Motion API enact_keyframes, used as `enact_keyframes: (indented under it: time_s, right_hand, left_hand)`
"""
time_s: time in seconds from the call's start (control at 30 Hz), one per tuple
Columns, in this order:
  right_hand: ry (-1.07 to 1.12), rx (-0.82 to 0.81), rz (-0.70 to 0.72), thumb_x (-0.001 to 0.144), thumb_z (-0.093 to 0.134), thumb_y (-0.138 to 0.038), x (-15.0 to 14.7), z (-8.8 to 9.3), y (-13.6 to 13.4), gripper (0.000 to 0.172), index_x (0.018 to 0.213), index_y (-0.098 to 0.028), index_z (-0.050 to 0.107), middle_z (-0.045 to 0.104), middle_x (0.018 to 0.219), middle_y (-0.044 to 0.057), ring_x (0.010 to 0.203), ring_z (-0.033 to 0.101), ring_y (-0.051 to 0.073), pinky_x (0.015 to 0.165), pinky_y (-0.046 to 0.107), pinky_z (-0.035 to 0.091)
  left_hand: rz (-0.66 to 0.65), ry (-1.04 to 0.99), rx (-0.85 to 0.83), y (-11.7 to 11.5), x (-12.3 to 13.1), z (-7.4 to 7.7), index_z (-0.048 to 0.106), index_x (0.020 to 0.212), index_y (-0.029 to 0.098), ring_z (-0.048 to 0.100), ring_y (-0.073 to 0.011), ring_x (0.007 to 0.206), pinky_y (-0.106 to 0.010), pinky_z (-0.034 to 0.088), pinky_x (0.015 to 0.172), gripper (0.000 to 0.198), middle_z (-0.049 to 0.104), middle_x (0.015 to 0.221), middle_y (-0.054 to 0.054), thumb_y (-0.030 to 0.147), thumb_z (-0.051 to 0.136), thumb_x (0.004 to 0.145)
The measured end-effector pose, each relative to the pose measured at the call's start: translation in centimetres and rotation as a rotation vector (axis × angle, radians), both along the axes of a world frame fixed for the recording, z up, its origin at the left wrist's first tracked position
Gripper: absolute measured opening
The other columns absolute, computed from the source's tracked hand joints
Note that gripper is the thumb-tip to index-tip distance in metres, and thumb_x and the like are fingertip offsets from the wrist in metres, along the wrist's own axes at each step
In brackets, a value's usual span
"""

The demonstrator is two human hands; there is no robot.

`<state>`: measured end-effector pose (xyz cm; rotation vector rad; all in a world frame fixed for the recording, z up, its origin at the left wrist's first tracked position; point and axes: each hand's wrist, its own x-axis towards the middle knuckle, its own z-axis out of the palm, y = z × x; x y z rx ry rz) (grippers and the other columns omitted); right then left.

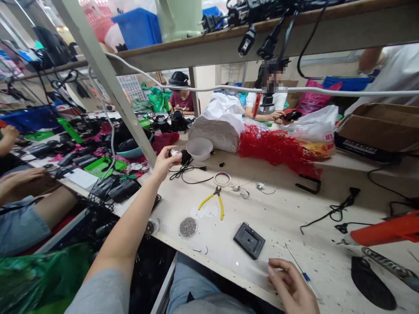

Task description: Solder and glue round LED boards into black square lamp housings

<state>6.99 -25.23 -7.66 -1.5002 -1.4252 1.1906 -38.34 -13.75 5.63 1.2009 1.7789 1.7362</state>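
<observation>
My left hand [165,163] reaches far out, its fingers closed on a small silver-and-black part [176,152]. A black corded piece [186,157] and a white plastic bowl [199,149] are just beside it. Near the table's front edge, my right hand [291,285] rests with thumb and fingers apart, holding nothing. By its fingers lies a thin screwdriver [305,275] with a blue band. A black rectangular housing [249,240] sits up and left of this hand. Yellow-handled cutting pliers [216,196] lie mid-table, close to a dish of small metal screws [187,227].
A roll of tape [221,179] and small wired parts [261,186] lie beyond the pliers. An orange power screwdriver [386,229] is at right. Red netting [275,146] and a cardboard box [376,126] stand behind. A slanting post [108,74] and shelf frame the left. Co-workers sit nearby.
</observation>
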Motion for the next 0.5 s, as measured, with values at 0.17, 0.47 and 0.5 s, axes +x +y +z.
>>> enact_keyframes:
  time_s: [0.17, 0.47, 0.5]
  right_hand:
    - [-0.019, 0.087, 0.204, 0.079, 0.065, -0.068, -2.1, 0.4, 0.9, 0.048, 0.092, -0.022, 0.071, 0.072, 0.083, 0.007, 0.072, 0.07, 0.021, 0.07, 0.029, 0.061]
    - [-0.125, 0.288, 0.292, 0.093, 0.053, -0.058, -3.3, 2.2, -1.4, 0.038, 0.085, -0.024, 0.069, 0.069, 0.082, 0.004, 0.067, 0.065, 0.017, 0.065, 0.025, 0.056]
    - [-0.137, 0.291, 0.258, 0.094, 0.052, -0.059, -3.1, 2.3, -1.6, 0.039, 0.085, -0.024, 0.069, 0.069, 0.083, 0.004, 0.068, 0.065, 0.017, 0.066, 0.026, 0.055]
  left_hand:
    - [-0.048, -0.128, 0.04, -2.5, -0.4, 1.0, 0.058, 0.104, 0.022, 0.063, -0.0154, 0.07, -0.028, 0.052, 0.061, 0.055, 0.06, 0.087, 0.001, 0.041, 0.082, 0.058]
    - [0.333, 0.572, -0.492, -0.3, -2.3, -3.5, 0.055, 0.109, 0.023, 0.062, -0.0255, 0.097, -0.036, 0.05, 0.087, 0.048, 0.063, 0.098, -0.005, 0.038, 0.077, 0.069]
    - [0.33, 0.663, -0.589, 0.1, -2.2, -4.0, 0.055, 0.112, 0.023, 0.062, -0.0284, 0.102, -0.038, 0.049, 0.089, 0.048, 0.064, 0.103, -0.008, 0.036, 0.076, 0.071]
